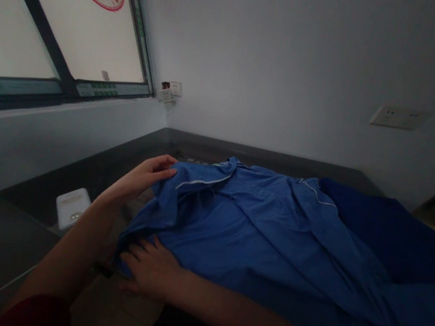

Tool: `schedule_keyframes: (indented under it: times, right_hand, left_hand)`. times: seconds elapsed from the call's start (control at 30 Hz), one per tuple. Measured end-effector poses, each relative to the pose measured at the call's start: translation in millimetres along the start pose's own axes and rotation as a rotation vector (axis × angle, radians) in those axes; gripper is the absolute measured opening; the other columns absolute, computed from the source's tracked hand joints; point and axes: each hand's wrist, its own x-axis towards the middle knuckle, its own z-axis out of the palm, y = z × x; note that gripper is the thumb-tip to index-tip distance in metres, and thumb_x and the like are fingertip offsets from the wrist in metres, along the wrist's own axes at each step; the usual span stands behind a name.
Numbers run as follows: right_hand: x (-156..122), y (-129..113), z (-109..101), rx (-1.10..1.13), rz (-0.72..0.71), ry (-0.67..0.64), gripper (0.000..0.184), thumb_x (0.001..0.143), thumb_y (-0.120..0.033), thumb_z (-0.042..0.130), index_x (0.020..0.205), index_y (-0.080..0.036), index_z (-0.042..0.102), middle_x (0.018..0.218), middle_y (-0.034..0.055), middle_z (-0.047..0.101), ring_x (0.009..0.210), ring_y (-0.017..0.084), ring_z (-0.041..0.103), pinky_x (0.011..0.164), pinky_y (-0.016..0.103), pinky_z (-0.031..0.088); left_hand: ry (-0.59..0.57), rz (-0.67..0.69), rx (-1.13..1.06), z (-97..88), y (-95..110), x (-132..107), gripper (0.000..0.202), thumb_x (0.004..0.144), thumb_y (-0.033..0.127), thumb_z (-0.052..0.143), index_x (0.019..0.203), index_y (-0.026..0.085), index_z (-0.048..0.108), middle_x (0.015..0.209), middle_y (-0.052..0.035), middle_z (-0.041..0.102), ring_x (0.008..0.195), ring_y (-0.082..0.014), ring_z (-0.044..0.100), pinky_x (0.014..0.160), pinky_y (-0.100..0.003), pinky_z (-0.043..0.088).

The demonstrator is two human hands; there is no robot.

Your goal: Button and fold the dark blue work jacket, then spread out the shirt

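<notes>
A blue jacket with thin white piping lies spread over a dark table. My left hand reaches to the jacket's upper left edge, fingers closed on a fold of the fabric near the collar. My right hand lies on the jacket's near left corner, fingers spread and pressing the cloth down. A darker blue part of the cloth lies at the far right.
A small white box-like device sits on the table left of my left arm. A window with a red round sticker is at the left. Wall sockets sit in the corner, another outlet plate on the right wall.
</notes>
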Motion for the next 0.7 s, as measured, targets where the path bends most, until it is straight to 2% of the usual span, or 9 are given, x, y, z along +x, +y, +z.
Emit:
schedule_keyframes:
  times: [0.1, 0.17, 0.23, 0.33, 0.4, 0.47, 0.57, 0.63, 0.7]
  right_hand:
    - [-41, 2, -28, 0.098, -0.022, -0.007, 0.053, 0.09, -0.046, 0.048, 0.129, -0.011, 0.048, 0.143, 0.016, 0.04, 0.132, 0.028, 0.034, 0.107, 0.045, 0.032]
    - [-79, 7, -54, 0.236, 0.052, -0.031, 0.037, 0.091, -0.038, 0.049, 0.119, -0.015, 0.058, 0.139, 0.0125, 0.046, 0.126, 0.023, 0.044, 0.103, 0.035, 0.037]
    - [-120, 16, -79, 0.381, 0.199, -0.061, 0.026, 0.092, -0.032, 0.049, 0.1, -0.016, 0.068, 0.108, 0.0075, 0.068, 0.1, 0.018, 0.061, 0.088, 0.027, 0.046]
    - [-170, 35, -106, 0.486, 0.504, 0.027, 0.034, 0.093, -0.034, 0.044, 0.079, -0.015, 0.068, 0.075, 0.0029, 0.069, 0.073, 0.015, 0.063, 0.07, 0.024, 0.048]
    - [-191, 48, -113, 0.48, 0.636, 0.174, 0.024, 0.09, -0.033, 0.049, 0.09, -0.016, 0.066, 0.085, 0.0036, 0.068, 0.078, 0.016, 0.063, 0.07, 0.025, 0.048]
    - [-203, 56, -111, 0.437, 0.67, 0.292, 0.029, 0.086, -0.027, 0.054, 0.114, -0.019, 0.058, 0.112, 0.007, 0.063, 0.093, 0.018, 0.061, 0.075, 0.028, 0.05]
    - [-206, 60, -103, 0.364, 0.58, 0.272, 0.051, 0.081, -0.014, 0.051, 0.131, -0.025, 0.047, 0.141, 0.0074, 0.042, 0.116, 0.02, 0.051, 0.093, 0.035, 0.045]
    - [-204, 59, -96, 0.339, 0.514, 0.193, 0.052, 0.078, -0.007, 0.047, 0.128, -0.024, 0.052, 0.14, 0.0063, 0.044, 0.123, 0.021, 0.046, 0.103, 0.038, 0.038]
    - [-203, 57, -92, 0.317, 0.487, 0.148, 0.05, 0.075, -0.003, 0.045, 0.119, -0.022, 0.06, 0.13, 0.006, 0.055, 0.12, 0.02, 0.049, 0.103, 0.038, 0.038]
  left_hand:
    - [-0.21, 0.051, 0.064, 24.5, 21, -7, 0.034, 0.077, 0.038, 0.06, 0.104, 0.019, 0.055, 0.094, -0.0028, 0.063, 0.081, -0.0161, 0.059, 0.07, -0.026, 0.047]
    - [-0.341, 0.119, 0.159, 48.8, 27, -15, 0.034, 0.079, 0.034, 0.058, 0.109, 0.018, 0.055, 0.098, -0.0032, 0.063, 0.085, -0.0166, 0.059, 0.074, -0.027, 0.047]
    - [-0.442, 0.166, 0.257, 77.9, 26, -26, 0.033, 0.082, 0.029, 0.055, 0.113, 0.018, 0.056, 0.097, -0.003, 0.064, 0.085, -0.0166, 0.059, 0.077, -0.028, 0.047]
    - [-0.497, 0.19, 0.305, 123.7, 17, -43, 0.032, 0.085, 0.02, 0.049, 0.117, 0.019, 0.056, 0.107, -0.0044, 0.065, 0.095, -0.0176, 0.06, 0.086, -0.029, 0.045]
    - [-0.49, 0.2, 0.308, 150.8, 12, -55, 0.032, 0.086, 0.017, 0.048, 0.117, 0.019, 0.056, 0.115, -0.0056, 0.063, 0.104, -0.0184, 0.058, 0.092, -0.029, 0.043]
    - [-0.475, 0.199, 0.314, 172.1, 10, -65, 0.032, 0.086, 0.017, 0.05, 0.117, 0.02, 0.057, 0.117, -0.0061, 0.063, 0.107, -0.0189, 0.058, 0.094, -0.03, 0.042]
    - [-0.437, 0.177, 0.285, 188.3, 14, -79, 0.033, 0.084, 0.019, 0.055, 0.117, 0.02, 0.056, 0.114, -0.0058, 0.064, 0.103, -0.0182, 0.06, 0.091, -0.029, 0.044]
    - [-0.444, 0.161, 0.234, 185.1, 16, -87, 0.037, 0.083, 0.022, 0.06, 0.12, 0.022, 0.054, 0.111, -0.0044, 0.065, 0.099, -0.0171, 0.061, 0.088, -0.028, 0.046]
    - [-0.456, 0.162, 0.21, 168.7, 14, -95, 0.04, 0.082, 0.028, 0.062, 0.121, 0.025, 0.054, 0.111, -0.0032, 0.065, 0.1, -0.0171, 0.06, 0.09, -0.029, 0.046]
